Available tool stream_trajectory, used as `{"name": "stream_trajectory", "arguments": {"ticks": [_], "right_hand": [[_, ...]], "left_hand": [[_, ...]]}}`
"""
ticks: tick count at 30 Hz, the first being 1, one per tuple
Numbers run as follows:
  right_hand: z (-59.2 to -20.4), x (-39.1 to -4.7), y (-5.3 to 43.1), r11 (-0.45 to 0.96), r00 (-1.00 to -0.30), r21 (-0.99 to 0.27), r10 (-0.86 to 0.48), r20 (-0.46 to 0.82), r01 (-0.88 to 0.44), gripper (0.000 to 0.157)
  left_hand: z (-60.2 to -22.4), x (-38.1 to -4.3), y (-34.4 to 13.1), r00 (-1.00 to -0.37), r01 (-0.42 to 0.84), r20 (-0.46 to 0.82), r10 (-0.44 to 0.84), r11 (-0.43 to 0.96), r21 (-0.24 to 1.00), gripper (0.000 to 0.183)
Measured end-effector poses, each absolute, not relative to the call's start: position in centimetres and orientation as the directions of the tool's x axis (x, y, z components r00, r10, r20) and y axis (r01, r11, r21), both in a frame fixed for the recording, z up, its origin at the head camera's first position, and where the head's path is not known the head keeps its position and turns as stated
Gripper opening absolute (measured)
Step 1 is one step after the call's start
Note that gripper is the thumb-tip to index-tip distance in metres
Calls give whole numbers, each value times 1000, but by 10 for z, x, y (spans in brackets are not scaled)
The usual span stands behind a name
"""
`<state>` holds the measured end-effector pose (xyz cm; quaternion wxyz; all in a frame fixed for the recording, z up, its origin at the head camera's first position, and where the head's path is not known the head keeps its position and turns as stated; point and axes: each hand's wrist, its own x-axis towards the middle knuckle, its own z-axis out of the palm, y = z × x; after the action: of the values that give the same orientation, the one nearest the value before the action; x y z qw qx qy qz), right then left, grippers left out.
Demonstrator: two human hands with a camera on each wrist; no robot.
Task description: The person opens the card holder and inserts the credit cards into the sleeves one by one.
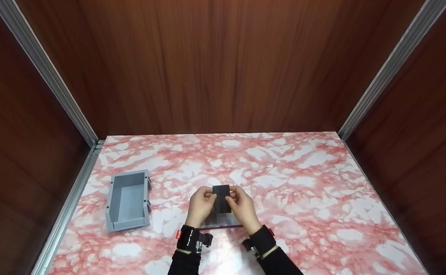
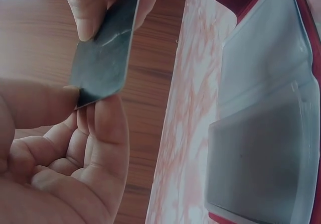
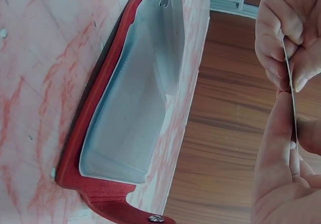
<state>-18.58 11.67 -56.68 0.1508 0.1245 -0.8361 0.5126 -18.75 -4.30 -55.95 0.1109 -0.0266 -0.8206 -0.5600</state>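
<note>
A thin dark card (image 1: 221, 190) is held up between both hands, above a red card holder (image 3: 90, 113) that lies opened on the table. My left hand (image 1: 201, 206) pinches one edge of the card between thumb and fingers; my right hand (image 1: 243, 208) grips the opposite edge the same way. In the left wrist view the card's dark face (image 2: 103, 66) shows a light streak. The holder has clear plastic sleeves (image 2: 266, 58), and one sleeve contains a dark insert (image 2: 256, 163). A strap with a metal snap (image 3: 156, 218) sticks out from the holder's end.
A grey plastic bin (image 1: 131, 200) stands on the table left of the hands. The tabletop (image 1: 299, 179) has a red and white marbled pattern. Wood-grain panels (image 1: 215, 68) with metal corner rails (image 1: 383, 72) enclose the back and sides.
</note>
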Motion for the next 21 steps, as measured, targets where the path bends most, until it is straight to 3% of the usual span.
{"name": "stream_trajectory", "arguments": {"ticks": [7, 16, 21], "right_hand": [[-569, -188, 119, 445, -925, -822, -40, 378, -355, 23], [-581, -190, 123, 505, -921, -789, -32, 388, -350, 24], [-587, -192, 124, 535, -921, -773, -25, 388, -340, 24]], "left_hand": [[-561, -189, -46, -973, 152, 200, -119, 321, 935, 13], [-572, -189, -58, -945, 139, 253, -208, 444, 885, 12], [-582, -189, -66, -947, 87, 218, -234, 468, 879, 13]]}}
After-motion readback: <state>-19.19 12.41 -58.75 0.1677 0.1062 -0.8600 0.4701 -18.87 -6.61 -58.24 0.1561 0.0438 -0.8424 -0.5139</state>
